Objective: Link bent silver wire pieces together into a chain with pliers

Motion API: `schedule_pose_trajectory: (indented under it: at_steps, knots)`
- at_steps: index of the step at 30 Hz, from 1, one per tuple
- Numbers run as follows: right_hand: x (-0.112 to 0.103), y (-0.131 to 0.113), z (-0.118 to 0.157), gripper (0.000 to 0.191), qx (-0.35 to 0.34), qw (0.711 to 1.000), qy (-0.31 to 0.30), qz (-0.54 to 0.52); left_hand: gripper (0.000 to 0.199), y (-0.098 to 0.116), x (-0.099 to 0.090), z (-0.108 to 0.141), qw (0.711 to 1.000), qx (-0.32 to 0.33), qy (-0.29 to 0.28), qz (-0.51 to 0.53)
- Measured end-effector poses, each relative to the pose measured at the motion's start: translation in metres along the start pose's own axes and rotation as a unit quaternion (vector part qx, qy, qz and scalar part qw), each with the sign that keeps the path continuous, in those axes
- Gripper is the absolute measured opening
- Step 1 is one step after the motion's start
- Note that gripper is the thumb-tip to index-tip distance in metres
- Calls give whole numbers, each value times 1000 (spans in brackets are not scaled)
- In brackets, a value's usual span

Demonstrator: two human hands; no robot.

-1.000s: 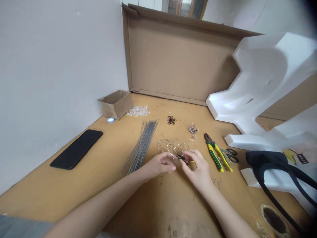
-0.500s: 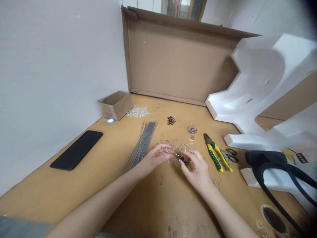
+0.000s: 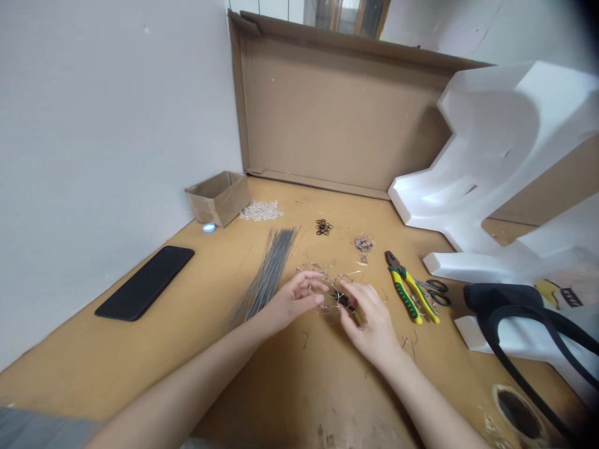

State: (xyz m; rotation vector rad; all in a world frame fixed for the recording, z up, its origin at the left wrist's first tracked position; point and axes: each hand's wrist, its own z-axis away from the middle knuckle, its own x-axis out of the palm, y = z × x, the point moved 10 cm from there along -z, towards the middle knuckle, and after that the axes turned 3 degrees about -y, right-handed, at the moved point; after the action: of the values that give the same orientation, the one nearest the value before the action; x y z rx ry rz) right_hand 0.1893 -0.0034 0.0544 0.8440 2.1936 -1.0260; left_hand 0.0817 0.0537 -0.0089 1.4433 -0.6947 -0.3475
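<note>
Left hand [image 3: 299, 299]: fingers curled, thumb and fingertips slightly apart at the wire loops. Right hand [image 3: 372, 321]: thumb and index more widely parted, facing the left. Can't tell if either actually pinches metal; wire too thin and blurred.

Landmark = grey wire bundle [image 3: 271, 271]. The wire loops [image 3: 331, 305] sit right of it, between the hands, above the worktop [image 3: 281, 399]. Step, my read: shaping or turning the loops by fingertip. The next move calls for a light two-sided grip, nothing snagging on the dark-jawed tool [image 3: 343, 299] by the right hand.

Further out: loose curled wire [image 3: 309, 268] just right of bundle; black rings [image 3: 323, 227] beyond and right; wire tangle [image 3: 364, 244] farther right; green-yellow pliers [image 3: 407, 287] and scissors [image 3: 436, 292] well right. Clear bits [image 3: 262, 210] behind bundle, black slab [image 3: 145, 282] left.

Writing: one dark label [image 3: 569, 297] far right of bundle, bold light letters, too slanted and soft to read. No brand I can make out.
</note>
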Motion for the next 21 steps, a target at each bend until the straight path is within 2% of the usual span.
schedule_pose_trajectory:
  at_steps: [5, 10, 14, 21]
  knots:
    - [9, -6, -1, 51, -30, 997, -51, -45, 56, 2, 0, 2, 999, 22, -2, -44]
    - [20, -3, 0, 57, -11, 988, -103, -110, 63, -8, 5, 1, 1000, -6, -17, -25]
    - [24, -1, 1, 58, 4, 984, -121, -134, 57, -14, 6, 1, 999, -35, -10, -29]
    - [25, -1, 1, 56, 23, 978, -126, -165, 50, -12, 3, 2, 997, -45, 5, -58]
